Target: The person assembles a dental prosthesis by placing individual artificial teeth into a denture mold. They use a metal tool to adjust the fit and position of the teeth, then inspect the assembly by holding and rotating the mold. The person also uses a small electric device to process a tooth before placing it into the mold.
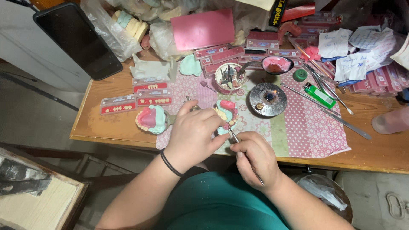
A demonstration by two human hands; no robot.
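My left hand (194,134) grips a green plaster jaw model with pink wax and set teeth (226,111), holding it just above the patterned cloth (306,127). In my right hand (254,156) is a thin metal wax tool (234,138), pinched like a pen, its tip touching the model's lower edge. A black band circles my left wrist. A second green jaw model with pink wax and teeth (150,119) lies on the table, left of my left hand.
Strips of artificial teeth (136,99) lie at the left. A small burner with a flame (268,99), a cup of burs (230,77), a green lighter (319,95), long metal tools (341,121), pink wax sheets (203,29), paper notes and a phone (77,39) crowd the wooden table (102,127).
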